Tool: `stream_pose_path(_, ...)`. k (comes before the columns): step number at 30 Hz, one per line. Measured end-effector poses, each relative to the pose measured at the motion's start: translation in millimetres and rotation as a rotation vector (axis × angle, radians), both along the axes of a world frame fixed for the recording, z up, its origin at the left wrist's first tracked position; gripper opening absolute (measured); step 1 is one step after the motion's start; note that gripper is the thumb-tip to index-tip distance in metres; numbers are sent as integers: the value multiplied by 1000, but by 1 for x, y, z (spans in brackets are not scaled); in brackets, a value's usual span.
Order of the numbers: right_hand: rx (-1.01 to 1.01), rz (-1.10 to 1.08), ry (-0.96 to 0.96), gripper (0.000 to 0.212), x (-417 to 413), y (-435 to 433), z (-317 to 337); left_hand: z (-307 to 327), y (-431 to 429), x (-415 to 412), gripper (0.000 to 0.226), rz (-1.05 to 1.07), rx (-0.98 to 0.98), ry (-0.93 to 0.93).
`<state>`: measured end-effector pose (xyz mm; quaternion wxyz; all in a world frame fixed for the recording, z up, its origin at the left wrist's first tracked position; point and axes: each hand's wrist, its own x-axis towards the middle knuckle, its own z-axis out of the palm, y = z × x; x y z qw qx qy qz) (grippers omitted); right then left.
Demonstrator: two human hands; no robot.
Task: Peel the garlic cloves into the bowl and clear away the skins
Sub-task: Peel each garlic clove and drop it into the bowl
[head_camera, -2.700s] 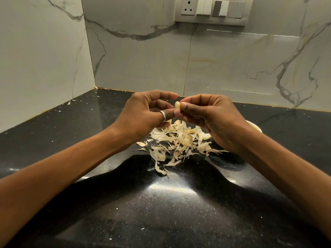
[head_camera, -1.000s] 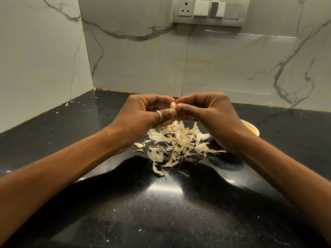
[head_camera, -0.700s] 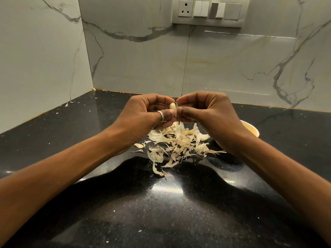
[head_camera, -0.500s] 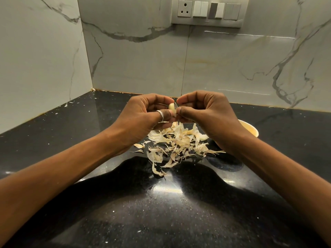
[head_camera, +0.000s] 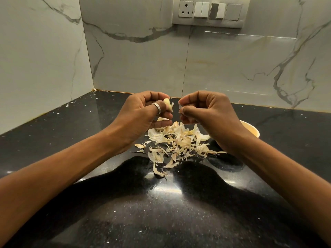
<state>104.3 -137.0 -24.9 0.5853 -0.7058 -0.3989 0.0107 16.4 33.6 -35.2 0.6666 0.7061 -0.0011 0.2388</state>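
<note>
My left hand, a ring on one finger, pinches a pale garlic clove at its fingertips above the counter. A short gap to the right, my right hand pinches a small flake of garlic skin between thumb and forefinger. Below both hands lies a loose pile of dry skins on the black counter. A cream bowl stands behind my right wrist, mostly hidden by it; its contents do not show.
The black speckled counter runs into a corner of marble-look wall tiles at the left and back. A socket and switch panel sits high on the back wall. Small skin specks lie along the left wall.
My hands have drawn apart. The right hand has pulled a flake of skin off the clove, which stays in the left fingertips.
</note>
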Motion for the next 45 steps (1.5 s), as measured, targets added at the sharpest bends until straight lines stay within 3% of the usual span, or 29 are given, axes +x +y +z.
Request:
stream_pose_path(7, -29, -10, -2, 5, 1, 1, 0, 0, -1, 0, 17, -14, 13, 8)
stream_pose_path(14, -29, 86, -51, 28, -2, 1, 0, 1, -2, -1, 18, -23, 20, 9)
stream_pose_path(26, -40, 72, -82, 14, 1, -1, 2, 2, 0, -2, 21, -105, -25, -2)
stream_pose_path(40, -70, 138, -87, 13, 1, -3, 5, 3, 5, 0, 38, -201, -101, 30)
stream_pose_path(45, -91, 138, -108, 12, 1, -3, 4, 3, 5, 1, 33, -200, -95, 36)
